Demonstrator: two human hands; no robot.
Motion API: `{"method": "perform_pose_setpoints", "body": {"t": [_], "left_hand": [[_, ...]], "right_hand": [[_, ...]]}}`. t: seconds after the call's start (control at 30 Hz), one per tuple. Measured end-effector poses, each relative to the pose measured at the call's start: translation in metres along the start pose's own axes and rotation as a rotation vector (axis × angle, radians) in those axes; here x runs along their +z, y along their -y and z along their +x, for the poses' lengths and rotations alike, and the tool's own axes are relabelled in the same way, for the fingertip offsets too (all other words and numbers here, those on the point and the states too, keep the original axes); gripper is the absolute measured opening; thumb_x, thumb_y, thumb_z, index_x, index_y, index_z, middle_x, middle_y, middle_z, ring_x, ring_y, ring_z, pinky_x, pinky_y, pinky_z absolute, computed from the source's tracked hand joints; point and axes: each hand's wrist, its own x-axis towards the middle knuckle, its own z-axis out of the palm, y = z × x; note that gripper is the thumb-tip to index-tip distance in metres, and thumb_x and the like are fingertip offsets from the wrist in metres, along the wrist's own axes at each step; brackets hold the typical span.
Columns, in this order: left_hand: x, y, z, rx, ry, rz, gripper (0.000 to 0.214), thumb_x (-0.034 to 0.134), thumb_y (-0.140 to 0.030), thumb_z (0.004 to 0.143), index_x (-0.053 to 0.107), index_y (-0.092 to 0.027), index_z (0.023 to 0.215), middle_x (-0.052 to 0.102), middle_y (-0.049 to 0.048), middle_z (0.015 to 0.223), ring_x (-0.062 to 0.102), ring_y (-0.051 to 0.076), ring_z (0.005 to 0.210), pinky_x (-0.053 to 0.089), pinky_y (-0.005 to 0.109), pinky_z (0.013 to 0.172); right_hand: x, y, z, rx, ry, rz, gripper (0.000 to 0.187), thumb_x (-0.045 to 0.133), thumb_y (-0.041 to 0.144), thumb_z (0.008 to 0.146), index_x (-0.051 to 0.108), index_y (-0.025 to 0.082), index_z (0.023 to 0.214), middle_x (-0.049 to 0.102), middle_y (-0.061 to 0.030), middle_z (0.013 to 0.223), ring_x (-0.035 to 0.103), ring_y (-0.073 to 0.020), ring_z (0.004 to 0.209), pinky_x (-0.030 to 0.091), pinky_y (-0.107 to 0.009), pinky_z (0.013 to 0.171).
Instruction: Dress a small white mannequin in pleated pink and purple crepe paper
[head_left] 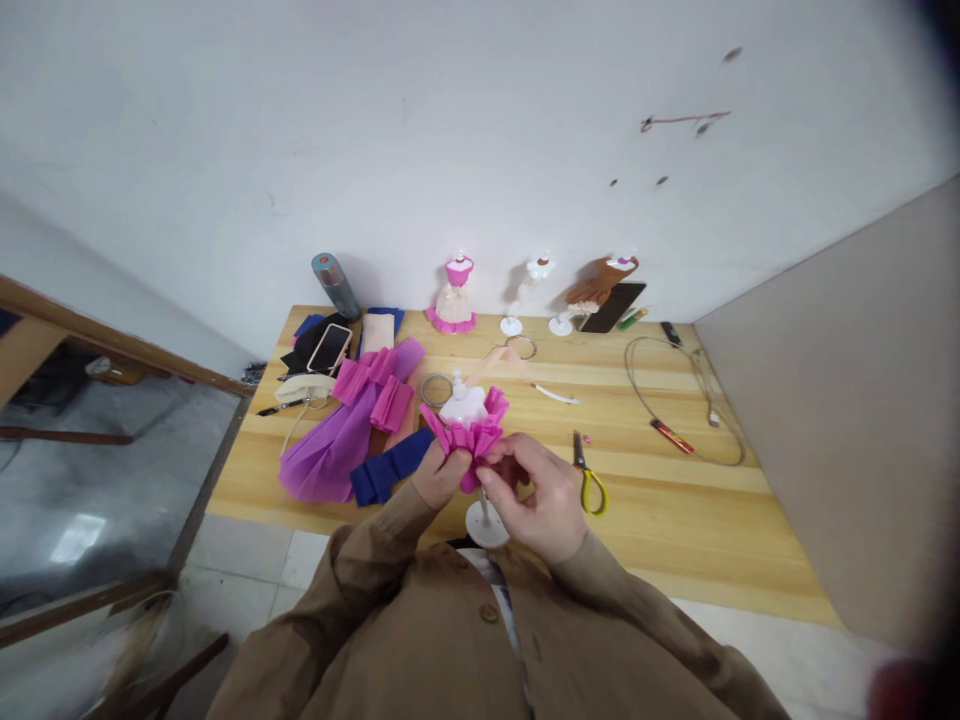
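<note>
A small white dress form (460, 404) on a round base (487, 524) stands in front of me at the table's near edge. Pleated pink crepe paper (474, 440) wraps around its body and flares out at the top. With fingers closed, my left hand (442, 476) pinches the paper's lower left side. My right hand (538, 492) has thumb and fingers bent together at the paper's right side, gripping its lower edge. Whether something thin also lies between those fingertips is too small to tell. Yellow-handled scissors (592, 488) lie just right of my right hand.
Purple paper (330, 455), folded pink paper (391, 404), a blue pleated strip (390, 468) and a phone (330, 349) lie left. Several small dress forms, one in a pink-and-cream dress (454, 298), line the wall near a flask (336, 286). A cable (634, 375) and red lighter-like stick (671, 436) lie right.
</note>
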Motion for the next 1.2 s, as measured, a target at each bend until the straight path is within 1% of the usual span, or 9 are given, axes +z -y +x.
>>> {"method": "perform_pose_setpoints", "body": {"t": [0.1, 0.23, 0.37, 0.53, 0.67, 0.83, 0.93, 1.07, 1.2], "left_hand": [[0.000, 0.002, 0.000, 0.021, 0.000, 0.008, 0.011, 0.055, -0.029, 0.073, 0.056, -0.021, 0.066, 0.058, 0.0017, 0.065, 0.054, 0.017, 0.068, 0.053, 0.031, 0.075], [0.003, 0.001, 0.000, 0.046, 0.028, -0.032, 0.011, 0.052, -0.028, 0.076, 0.058, -0.021, 0.071, 0.061, 0.0025, 0.069, 0.055, 0.017, 0.068, 0.054, 0.032, 0.076], [0.005, 0.000, 0.001, 0.044, 0.046, -0.040, 0.013, 0.051, -0.028, 0.077, 0.061, -0.020, 0.078, 0.064, 0.0045, 0.078, 0.059, 0.019, 0.077, 0.054, 0.033, 0.080], [0.008, 0.003, 0.001, 0.000, 0.004, -0.026, 0.016, 0.049, -0.032, 0.078, 0.058, -0.020, 0.072, 0.061, 0.0035, 0.071, 0.057, 0.018, 0.070, 0.054, 0.032, 0.071], [0.009, 0.000, 0.001, -0.019, 0.011, -0.027, 0.014, 0.053, -0.032, 0.077, 0.059, -0.020, 0.074, 0.064, 0.0034, 0.074, 0.058, 0.019, 0.075, 0.053, 0.033, 0.080], [0.009, -0.006, -0.002, -0.037, 0.017, -0.059, 0.011, 0.056, -0.030, 0.076, 0.061, -0.020, 0.076, 0.066, 0.0032, 0.078, 0.059, 0.020, 0.081, 0.052, 0.036, 0.089], [0.008, -0.004, -0.003, -0.070, 0.003, -0.098, 0.008, 0.061, -0.029, 0.072, 0.062, -0.021, 0.073, 0.066, 0.0039, 0.075, 0.061, 0.024, 0.086, 0.049, 0.040, 0.097], [0.009, 0.000, -0.001, -0.010, 0.039, -0.147, 0.014, 0.062, -0.027, 0.072, 0.068, -0.023, 0.083, 0.069, 0.0062, 0.080, 0.060, 0.029, 0.107, 0.039, 0.042, 0.111], [0.011, 0.004, 0.000, -0.018, 0.048, -0.193, 0.023, 0.063, -0.030, 0.074, 0.069, -0.022, 0.094, 0.072, 0.0074, 0.094, 0.060, 0.029, 0.114, 0.039, 0.042, 0.111]], "right_hand": [[0.000, -0.002, 0.001, -0.002, -0.005, -0.037, 0.013, 0.060, 0.020, 0.084, 0.055, 0.021, 0.073, 0.055, 0.0028, 0.060, 0.050, -0.0101, 0.048, 0.041, -0.023, 0.047], [0.003, -0.003, 0.002, -0.001, -0.039, -0.082, 0.021, 0.055, 0.016, 0.087, 0.051, 0.022, 0.067, 0.052, 0.0037, 0.056, 0.050, -0.0101, 0.048, 0.040, -0.022, 0.048], [0.005, -0.003, 0.001, 0.075, -0.054, -0.031, 0.020, 0.056, 0.017, 0.085, 0.050, 0.021, 0.067, 0.053, 0.0044, 0.055, 0.049, -0.0098, 0.047, 0.040, -0.022, 0.047], [0.004, -0.001, 0.002, 0.125, -0.033, 0.010, 0.015, 0.058, 0.020, 0.083, 0.054, 0.021, 0.068, 0.054, 0.0045, 0.055, 0.049, -0.0103, 0.047, 0.040, -0.022, 0.047], [0.003, -0.001, 0.003, 0.134, -0.037, 0.014, 0.019, 0.057, 0.018, 0.084, 0.054, 0.021, 0.065, 0.056, 0.0034, 0.055, 0.051, -0.0105, 0.048, 0.041, -0.022, 0.049], [0.002, -0.002, 0.003, 0.255, 0.015, 0.123, 0.019, 0.059, 0.021, 0.082, 0.051, 0.022, 0.065, 0.054, 0.0049, 0.050, 0.049, -0.0099, 0.043, 0.040, -0.021, 0.045], [0.001, -0.004, 0.005, 0.269, 0.043, 0.163, 0.021, 0.059, 0.022, 0.081, 0.050, 0.021, 0.062, 0.051, 0.0052, 0.050, 0.046, -0.0093, 0.044, 0.039, -0.021, 0.046], [-0.001, -0.008, 0.008, 0.276, 0.080, 0.199, 0.021, 0.059, 0.022, 0.079, 0.048, 0.021, 0.061, 0.047, 0.0058, 0.051, 0.043, -0.0085, 0.045, 0.037, -0.021, 0.045], [-0.005, -0.010, 0.008, 0.315, 0.149, 0.295, 0.017, 0.060, 0.023, 0.079, 0.053, 0.020, 0.065, 0.051, 0.0045, 0.054, 0.046, -0.0087, 0.047, 0.038, -0.021, 0.046]]}}
